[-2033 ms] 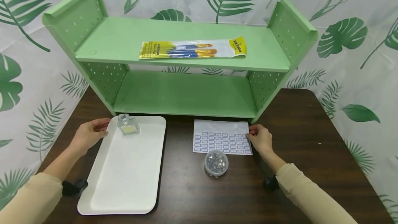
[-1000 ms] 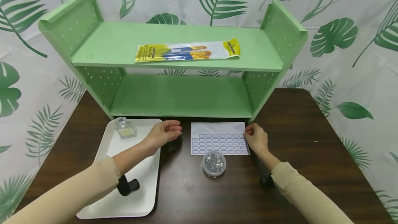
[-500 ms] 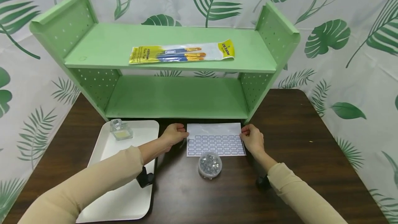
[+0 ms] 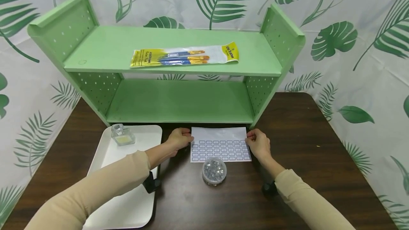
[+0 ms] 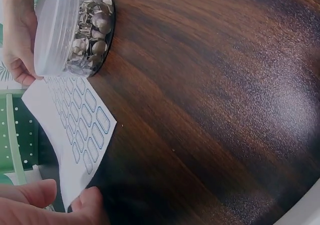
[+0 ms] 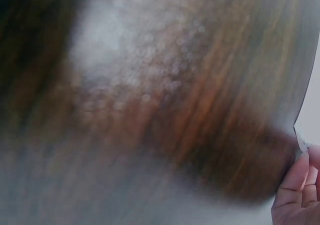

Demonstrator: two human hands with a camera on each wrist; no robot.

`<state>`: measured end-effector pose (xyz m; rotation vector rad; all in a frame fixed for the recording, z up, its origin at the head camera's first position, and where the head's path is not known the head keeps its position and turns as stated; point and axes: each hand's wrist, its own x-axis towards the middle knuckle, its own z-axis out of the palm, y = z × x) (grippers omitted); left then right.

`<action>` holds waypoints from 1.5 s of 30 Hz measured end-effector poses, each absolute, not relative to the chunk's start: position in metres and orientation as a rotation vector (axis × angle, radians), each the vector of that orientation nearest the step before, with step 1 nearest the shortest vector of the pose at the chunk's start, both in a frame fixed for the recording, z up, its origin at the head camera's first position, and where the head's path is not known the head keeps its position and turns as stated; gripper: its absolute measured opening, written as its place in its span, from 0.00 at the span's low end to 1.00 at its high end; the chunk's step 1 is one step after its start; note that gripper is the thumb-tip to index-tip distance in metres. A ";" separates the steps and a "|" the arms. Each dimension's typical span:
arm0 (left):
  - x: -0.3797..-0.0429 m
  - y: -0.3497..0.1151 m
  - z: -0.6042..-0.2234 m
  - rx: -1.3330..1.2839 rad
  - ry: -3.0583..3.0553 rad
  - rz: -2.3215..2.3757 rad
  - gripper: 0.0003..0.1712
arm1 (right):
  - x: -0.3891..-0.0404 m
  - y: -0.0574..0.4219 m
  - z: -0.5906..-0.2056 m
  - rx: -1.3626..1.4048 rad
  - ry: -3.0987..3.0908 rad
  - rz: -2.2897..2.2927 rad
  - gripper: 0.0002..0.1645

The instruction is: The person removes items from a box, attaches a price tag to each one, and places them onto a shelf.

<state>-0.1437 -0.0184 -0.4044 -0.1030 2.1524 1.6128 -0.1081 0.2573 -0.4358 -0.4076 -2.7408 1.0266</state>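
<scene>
A white sheet of printed labels (image 4: pixel 220 134) lies in front of the green shelf, its rows of small blue-outlined boxes on the near half. My left hand (image 4: pixel 180 139) pinches its left edge between thumb and fingers; in the left wrist view the paper (image 5: pixel 75 130) bends up toward those fingertips. At the opposite edge my right hand (image 4: pixel 259 145) pinches the sheet too, and the right wrist view catches the thumb and fingers (image 6: pixel 292 185) on a corner of paper. A round clear jar (image 4: pixel 214 171) of shiny metal pieces stands at the sheet's near edge, overlapping it in the head view.
Left of the sheet, under my left forearm, is a white tray (image 4: pixel 127 208) with a small square glass bottle (image 4: pixel 124 138) at its far end. Behind stands a two-tier green shelf (image 4: pixel 179 100); a pack of paintbrushes (image 4: pixel 183 57) lies on its upper tier.
My left hand has left the tray's left edge, crossed over the tray to the right and taken hold of the sheet's left edge. The right hand has kept its grip on the sheet.
</scene>
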 end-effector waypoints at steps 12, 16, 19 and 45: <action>-0.141 -0.014 -0.411 -0.168 2.070 1.772 0.16 | -0.103 0.258 -0.433 -0.394 -2.648 1.262 0.06; -0.140 -0.016 -0.413 -0.194 2.063 1.801 0.16 | -0.099 0.261 -0.433 -0.343 -2.523 1.508 0.05; -0.138 -0.018 -0.414 -0.219 2.069 1.815 0.16 | -0.097 0.262 -0.432 -0.371 -2.467 1.686 0.07; -0.122 -0.027 -0.398 0.130 2.400 1.774 0.22 | -0.097 0.257 -0.420 -0.571 -2.037 2.341 0.10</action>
